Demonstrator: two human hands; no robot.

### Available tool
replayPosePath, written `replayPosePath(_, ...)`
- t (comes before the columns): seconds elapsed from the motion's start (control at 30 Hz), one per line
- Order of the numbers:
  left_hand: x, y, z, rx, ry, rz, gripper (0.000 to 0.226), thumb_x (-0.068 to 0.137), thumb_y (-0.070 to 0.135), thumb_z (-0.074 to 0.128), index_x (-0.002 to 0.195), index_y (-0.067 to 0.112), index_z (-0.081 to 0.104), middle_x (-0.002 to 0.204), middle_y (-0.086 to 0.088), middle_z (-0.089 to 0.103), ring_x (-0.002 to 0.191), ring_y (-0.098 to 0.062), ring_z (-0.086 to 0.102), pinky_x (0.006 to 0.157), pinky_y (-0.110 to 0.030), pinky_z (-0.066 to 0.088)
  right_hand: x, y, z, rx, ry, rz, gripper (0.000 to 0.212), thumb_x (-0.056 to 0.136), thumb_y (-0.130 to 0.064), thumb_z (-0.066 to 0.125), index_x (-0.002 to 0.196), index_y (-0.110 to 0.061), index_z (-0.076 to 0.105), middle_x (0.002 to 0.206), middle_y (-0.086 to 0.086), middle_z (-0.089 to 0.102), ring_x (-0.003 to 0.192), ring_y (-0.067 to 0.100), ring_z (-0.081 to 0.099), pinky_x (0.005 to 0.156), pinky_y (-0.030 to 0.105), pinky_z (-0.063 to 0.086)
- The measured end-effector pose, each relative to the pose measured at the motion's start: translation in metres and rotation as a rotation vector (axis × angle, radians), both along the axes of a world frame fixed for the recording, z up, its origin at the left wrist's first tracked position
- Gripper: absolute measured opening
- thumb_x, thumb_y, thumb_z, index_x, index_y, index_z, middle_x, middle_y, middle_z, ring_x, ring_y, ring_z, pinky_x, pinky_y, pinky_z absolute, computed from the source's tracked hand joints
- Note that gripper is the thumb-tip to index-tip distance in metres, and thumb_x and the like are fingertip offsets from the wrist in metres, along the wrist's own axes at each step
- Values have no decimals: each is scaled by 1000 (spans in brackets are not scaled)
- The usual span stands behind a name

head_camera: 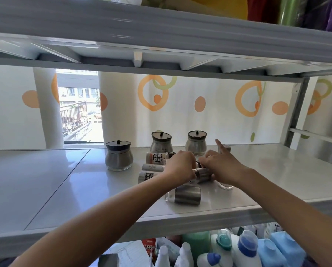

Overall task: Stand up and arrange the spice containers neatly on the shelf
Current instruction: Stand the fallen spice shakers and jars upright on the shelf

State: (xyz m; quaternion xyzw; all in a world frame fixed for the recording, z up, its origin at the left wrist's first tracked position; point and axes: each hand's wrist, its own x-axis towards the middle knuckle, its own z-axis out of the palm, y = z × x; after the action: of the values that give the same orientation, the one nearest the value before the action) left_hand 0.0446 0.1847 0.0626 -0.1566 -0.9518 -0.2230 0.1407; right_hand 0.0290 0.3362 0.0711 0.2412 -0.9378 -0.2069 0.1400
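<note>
A cluster of spice containers sits on the middle of the white shelf (84, 189). Three round steel jars with black lids stand upright: one at the left (119, 158), two at the back (161, 144) (196, 143). Several slim shakers lie on their sides, among them a labelled bottle (156, 158) and a steel shaker (184, 195) nearest the front edge. My left hand (180, 166) curls over one end of another lying steel shaker (202, 175). My right hand (221, 165) grips its other end, index finger raised. A glass shaker (226, 185) is partly hidden under my right wrist.
An upper shelf (161, 60) hangs low overhead. A metal upright (296, 112) bounds the right end. A curtain with orange circles hangs behind, with a window gap at the left. Detergent bottles (246, 249) crowd the shelf below.
</note>
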Motion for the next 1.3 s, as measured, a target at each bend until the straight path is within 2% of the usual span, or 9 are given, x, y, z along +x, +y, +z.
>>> replayPosePath(0.17,-6,-3,2,4,-25,-1,23,74,6,66,97,9,70,99,-11,70,90,-26,66,80,-37,56,-6,-1,12,22,-18,21,34,82,-8,58,113,-18,46,116,8,56,127,19,38,117,46,-6)
replayPosePath(0.27,-9,-6,3,-7,-42,5,27,75,6,65,101,10,70,102,-10,70,92,-26,66,83,-38,56,-10,0,20,-66,-90,50,34,83,-12,62,112,-21,47,114,3,60,112,21,50,117,41,18)
replayPosePath(0.37,-8,-9,5,-49,-41,19,28,78,11,66,106,15,69,105,-6,69,94,-24,66,76,-34,53,-9,0,29,-290,-212,73,37,78,-16,70,106,-24,48,106,-5,60,98,19,56,86,34,44)
replayPosePath(0.5,-7,-11,7,-95,-27,25,29,81,19,64,110,17,66,109,-4,66,97,-24,63,70,-31,45,-7,-4,41,-538,-332,105,45,67,-9,78,94,-29,48,93,-9,60,92,17,64,79,31,50)
replayPosePath(0.73,-10,-16,0,-108,-75,-1,38,70,22,76,105,14,63,104,-7,67,97,-27,63,75,-35,52,-2,-17,45,-651,-415,215,44,70,-3,73,108,-20,58,97,-3,68,90,16,64,82,30,53)
replayPosePath(0.93,-25,-39,2,35,-67,13,38,71,6,74,108,16,69,107,-2,68,97,-19,63,80,-32,53,-17,-4,56,-827,-382,62,24,92,-29,56,111,-16,62,102,0,65,94,16,61,76,23,43)
replayPosePath(1.1,-36,-42,-3,31,-97,30,26,72,15,77,98,15,73,97,-2,72,89,-18,64,78,-36,56,-41,-5,43,-677,-520,-206,26,90,-13,57,115,-8,62,86,2,67,74,15,64,53,17,43)
replayPosePath(1.2,-39,-39,-3,-1,-83,37,17,70,16,78,87,15,77,87,-3,72,85,-19,65,60,-27,46,-49,-12,35,-579,-622,-265,35,85,0,57,119,-10,57,92,10,67,77,17,62,58,19,47)
replayPosePath(1.3,-45,-39,-2,11,-101,35,16,67,17,80,82,11,77,84,-6,73,84,-22,67,63,-29,50,-56,-17,31,-475,-631,-267,30,80,6,62,105,-10,60,97,13,64,77,17,58,55,18,46)
